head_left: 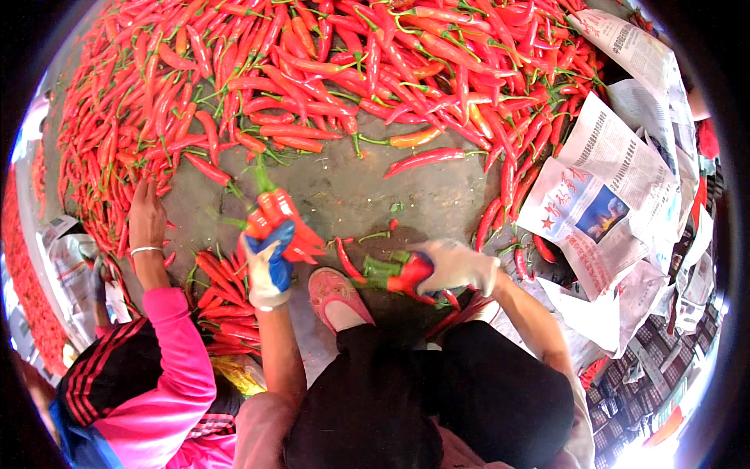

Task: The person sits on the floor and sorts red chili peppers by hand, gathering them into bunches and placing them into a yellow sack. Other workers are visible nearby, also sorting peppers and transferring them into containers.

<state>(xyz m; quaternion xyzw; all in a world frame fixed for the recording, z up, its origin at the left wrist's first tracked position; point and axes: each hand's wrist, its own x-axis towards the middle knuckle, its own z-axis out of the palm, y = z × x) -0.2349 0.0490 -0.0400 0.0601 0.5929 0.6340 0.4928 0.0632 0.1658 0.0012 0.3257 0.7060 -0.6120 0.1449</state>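
Note:
My left hand (269,264), in a white glove with a blue palm, is closed round a bunch of red chili peppers (281,209). Their green stems point up and away from me. Lower and to the right, my right hand (455,266), gloved the same way, grips another bunch of red chili peppers (408,275), stems toward the left. That hand and its bunch are somewhat blurred. A large heap of red chilies (375,62) spreads over the floor beyond both hands. A smaller pile of chilies (226,293) lies just left of my left forearm.
At my left a co-worker in a pink sleeve (176,336) reaches a bare hand (147,219) into the heap. Newspaper sheets (601,211) lie along the right side. Loose chilies are scattered near my pink shoe (340,297). A yellow bag (238,374) sits beside the smaller pile.

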